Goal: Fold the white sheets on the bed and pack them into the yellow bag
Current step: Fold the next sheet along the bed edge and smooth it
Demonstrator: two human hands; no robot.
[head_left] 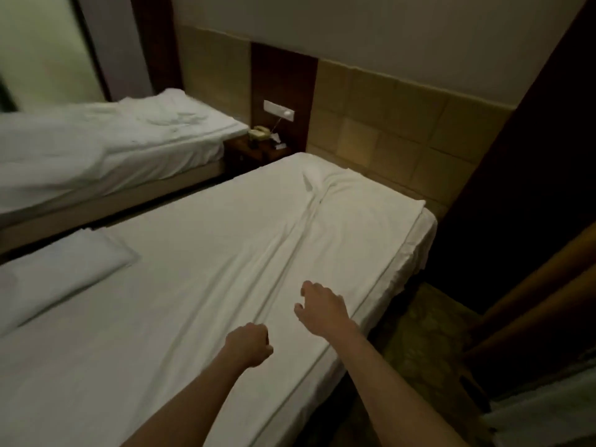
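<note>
While both bare forearms reach out over the near bed, the left hand (249,344) is curled into a loose fist just above the cloth, and whether it pinches any fabric I cannot tell, since the fingers are turned under; the right hand (321,306) is half spread, fingers bent downward like a claw, hovering near the long raised crease and gripping nothing visible. Beneath them lies the wide white cotton sheet (193,262), spread nearly flat across the mattress, with that crease (290,250) running lengthwise from the hands toward the padded tan headboard (387,124). A second layer's edge (371,295) shows along the right side of the bed, so there may be 2 sheets stacked (hard to be sure in this dim light). Cloth like this should be light, limp and a little slippery on itself; it will sag and trail rather than keep a shape, so the sensible holds are the corners or the hemmed edge, 1 in each hand, not the middle. A soft white pillow (61,269) rests on the left part of the bed and would likely need to come off first. Farther away stand a second bed with rumpled white bedding (113,140) and a dark bedside table (258,148). No yellow bag appears anywhere, so the folding looks barely begun.
</note>
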